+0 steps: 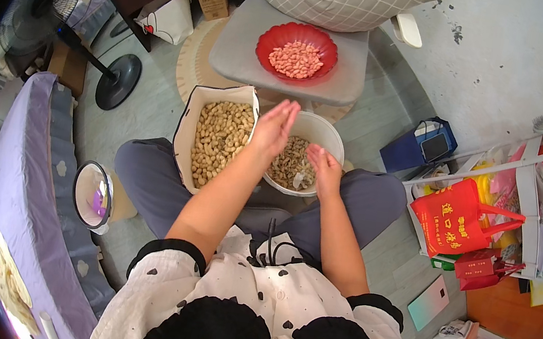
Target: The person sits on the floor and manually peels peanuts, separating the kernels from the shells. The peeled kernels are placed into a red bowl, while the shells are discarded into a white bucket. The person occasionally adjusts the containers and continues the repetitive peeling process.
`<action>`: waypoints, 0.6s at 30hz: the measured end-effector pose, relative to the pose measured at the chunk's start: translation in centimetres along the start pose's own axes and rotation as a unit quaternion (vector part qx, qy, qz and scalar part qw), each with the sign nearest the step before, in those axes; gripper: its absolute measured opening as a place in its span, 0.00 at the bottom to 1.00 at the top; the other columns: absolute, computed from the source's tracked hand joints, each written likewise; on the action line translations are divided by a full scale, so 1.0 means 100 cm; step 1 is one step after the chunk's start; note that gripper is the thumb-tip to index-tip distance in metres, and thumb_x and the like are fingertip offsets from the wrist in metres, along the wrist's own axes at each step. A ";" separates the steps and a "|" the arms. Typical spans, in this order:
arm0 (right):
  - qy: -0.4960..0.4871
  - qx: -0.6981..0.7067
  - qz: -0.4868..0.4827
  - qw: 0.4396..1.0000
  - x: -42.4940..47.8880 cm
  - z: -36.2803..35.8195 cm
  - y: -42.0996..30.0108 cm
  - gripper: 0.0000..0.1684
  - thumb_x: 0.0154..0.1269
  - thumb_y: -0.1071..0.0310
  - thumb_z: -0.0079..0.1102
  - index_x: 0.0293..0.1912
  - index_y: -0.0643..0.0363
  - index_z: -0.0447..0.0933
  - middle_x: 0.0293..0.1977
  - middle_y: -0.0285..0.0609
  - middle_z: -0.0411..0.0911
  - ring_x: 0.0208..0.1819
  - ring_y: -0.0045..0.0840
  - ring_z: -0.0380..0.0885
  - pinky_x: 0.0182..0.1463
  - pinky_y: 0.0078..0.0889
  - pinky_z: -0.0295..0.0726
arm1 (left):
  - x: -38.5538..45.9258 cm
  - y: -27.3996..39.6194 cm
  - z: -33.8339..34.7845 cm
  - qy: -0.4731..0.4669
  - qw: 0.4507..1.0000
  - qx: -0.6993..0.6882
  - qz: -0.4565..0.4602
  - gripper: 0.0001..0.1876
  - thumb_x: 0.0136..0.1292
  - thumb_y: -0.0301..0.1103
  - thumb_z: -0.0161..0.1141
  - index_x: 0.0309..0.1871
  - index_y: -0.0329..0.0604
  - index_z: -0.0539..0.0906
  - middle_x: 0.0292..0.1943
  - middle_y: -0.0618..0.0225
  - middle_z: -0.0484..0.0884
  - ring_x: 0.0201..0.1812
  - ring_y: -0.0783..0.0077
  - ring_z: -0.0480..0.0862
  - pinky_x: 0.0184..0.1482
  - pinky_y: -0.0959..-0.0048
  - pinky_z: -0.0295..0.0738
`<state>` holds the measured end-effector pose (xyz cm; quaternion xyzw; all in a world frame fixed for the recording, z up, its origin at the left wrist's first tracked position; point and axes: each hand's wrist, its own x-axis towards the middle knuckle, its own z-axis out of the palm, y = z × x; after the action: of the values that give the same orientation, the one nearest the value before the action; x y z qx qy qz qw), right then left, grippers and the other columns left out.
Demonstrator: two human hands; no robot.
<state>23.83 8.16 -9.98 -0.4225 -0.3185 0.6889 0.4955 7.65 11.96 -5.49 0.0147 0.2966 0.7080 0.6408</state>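
My left hand (pixel 275 125) is raised between the fabric bin of unshelled peanuts (pixel 221 135) and a white bucket (pixel 337 140), its fingers extended and its palm turned to the right. Over the bucket's right side is my right hand (pixel 325 167), also with extended fingers. Nothing shows in either hand, though the left palm is partly hidden. Peanut shells (pixel 290 164) lie inside the bucket with a pale scrap on them. Beyond the hands, a red scalloped bowl (pixel 266 45) holds shelled pink peanuts (pixel 295 60) and rests on the grey chair seat (pixel 236 54).
A pedestal fan (pixel 119 81) stands at the upper left, and a lined waste bin (pixel 112 198) is beside my left knee. To the right are a dark blue box (pixel 406 150), a red bag (pixel 448 217) and a crowded shelf rack (pixel 532 224).
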 end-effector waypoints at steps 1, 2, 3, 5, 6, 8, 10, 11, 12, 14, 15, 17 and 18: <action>-0.002 0.000 0.005 1.000 0.000 0.000 0.000 0.20 0.69 0.63 0.43 0.50 0.73 0.68 0.49 0.54 0.71 0.52 0.37 0.72 0.58 0.34 0.71 | 0.009 0.010 0.014 -0.007 1.000 -0.001 0.024 0.18 0.65 0.20 0.45 0.57 0.25 0.63 0.54 0.49 0.69 0.55 0.60 0.73 0.58 0.74 0.72; -0.004 0.001 0.009 1.000 0.000 0.000 0.000 0.20 0.69 0.63 0.43 0.50 0.73 0.68 0.49 0.54 0.71 0.52 0.37 0.73 0.57 0.34 0.71 | 0.019 0.020 0.027 -0.014 0.999 0.011 0.044 0.18 0.65 0.21 0.45 0.57 0.25 0.63 0.55 0.49 0.69 0.56 0.59 0.72 0.58 0.74 0.71; -0.005 0.001 0.013 1.000 0.000 0.000 0.001 0.20 0.69 0.63 0.43 0.50 0.73 0.68 0.49 0.54 0.72 0.52 0.36 0.73 0.57 0.33 0.72 | 0.028 0.029 0.040 -0.020 0.997 0.023 0.064 0.18 0.65 0.23 0.46 0.57 0.26 0.64 0.55 0.49 0.69 0.56 0.59 0.72 0.59 0.73 0.71; -0.005 -0.001 0.021 1.000 0.002 -0.002 0.003 0.20 0.69 0.63 0.43 0.50 0.73 0.68 0.49 0.54 0.72 0.51 0.36 0.73 0.56 0.33 0.73 | 0.046 0.048 0.063 -0.046 0.996 0.045 0.065 0.21 0.67 0.29 0.46 0.60 0.26 0.60 0.57 0.48 0.65 0.59 0.57 0.68 0.62 0.69 0.67; -0.006 -0.002 0.026 1.000 0.003 -0.002 0.004 0.20 0.69 0.63 0.43 0.50 0.73 0.68 0.49 0.54 0.72 0.51 0.36 0.73 0.55 0.32 0.73 | 0.052 0.055 0.070 -0.059 0.995 0.056 0.066 0.23 0.68 0.32 0.46 0.61 0.27 0.58 0.59 0.48 0.64 0.61 0.56 0.66 0.63 0.68 0.64; -0.007 0.005 0.031 0.999 0.004 -0.004 0.004 0.20 0.69 0.63 0.43 0.50 0.73 0.68 0.48 0.53 0.72 0.51 0.35 0.74 0.55 0.32 0.73 | 0.056 0.067 0.083 -0.058 0.998 0.013 0.011 0.27 0.68 0.38 0.43 0.63 0.27 0.53 0.61 0.46 0.59 0.64 0.55 0.60 0.66 0.65 0.58; -0.007 0.012 0.035 0.999 0.003 -0.005 0.003 0.20 0.69 0.63 0.43 0.50 0.73 0.68 0.48 0.54 0.72 0.50 0.35 0.74 0.55 0.32 0.74 | 0.058 0.073 0.078 -0.081 0.997 0.002 -0.009 0.32 0.69 0.44 0.40 0.65 0.29 0.45 0.65 0.45 0.51 0.67 0.54 0.53 0.69 0.62 0.48; -0.007 0.014 0.035 0.999 0.004 -0.005 0.003 0.20 0.69 0.63 0.43 0.50 0.73 0.68 0.48 0.54 0.72 0.50 0.35 0.74 0.55 0.32 0.73 | 0.056 0.076 0.074 -0.088 0.996 0.000 0.002 0.31 0.69 0.43 0.40 0.65 0.29 0.45 0.65 0.45 0.51 0.67 0.54 0.54 0.68 0.62 0.49; -0.006 0.018 0.037 0.999 0.003 -0.004 0.003 0.20 0.69 0.63 0.44 0.50 0.73 0.68 0.48 0.54 0.72 0.50 0.35 0.74 0.55 0.32 0.73 | 0.051 0.079 0.067 -0.094 0.995 -0.002 0.011 0.31 0.69 0.43 0.40 0.65 0.29 0.46 0.65 0.46 0.51 0.67 0.54 0.54 0.68 0.63 0.50; -0.004 0.005 0.034 0.999 0.003 -0.008 0.005 0.20 0.69 0.63 0.44 0.49 0.74 0.68 0.47 0.54 0.73 0.50 0.35 0.74 0.55 0.32 0.73 | 0.042 0.083 0.049 -0.091 0.995 -0.011 0.025 0.28 0.69 0.38 0.40 0.65 0.30 0.47 0.64 0.46 0.55 0.65 0.54 0.58 0.66 0.63 0.55; -0.005 -0.002 0.035 0.999 0.003 -0.007 0.006 0.20 0.69 0.63 0.44 0.49 0.74 0.68 0.47 0.54 0.73 0.50 0.34 0.74 0.55 0.32 0.73 | 0.033 0.089 0.040 -0.091 0.994 0.042 0.039 0.27 0.69 0.37 0.41 0.65 0.30 0.49 0.63 0.47 0.58 0.63 0.55 0.61 0.65 0.64 0.58; -0.003 0.009 0.041 0.999 0.006 -0.010 0.007 0.20 0.68 0.64 0.45 0.49 0.74 0.68 0.47 0.54 0.73 0.49 0.34 0.75 0.53 0.30 0.75 | 0.014 0.097 0.020 -0.089 0.983 0.150 0.061 0.25 0.69 0.34 0.42 0.64 0.31 0.51 0.60 0.47 0.63 0.60 0.57 0.67 0.62 0.64 0.62; -0.007 0.015 0.047 0.999 0.005 -0.008 0.009 0.20 0.68 0.64 0.46 0.49 0.74 0.68 0.47 0.54 0.73 0.48 0.33 0.75 0.52 0.30 0.76 | 0.006 0.103 0.004 -0.044 0.975 0.206 0.065 0.22 0.67 0.31 0.45 0.61 0.32 0.59 0.51 0.54 0.74 0.50 0.64 0.76 0.53 0.70 0.71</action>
<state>24.10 8.38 -11.27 -0.4249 -0.2914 0.7191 0.4663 -1.52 12.60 -0.88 0.1966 0.4059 0.6707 0.5889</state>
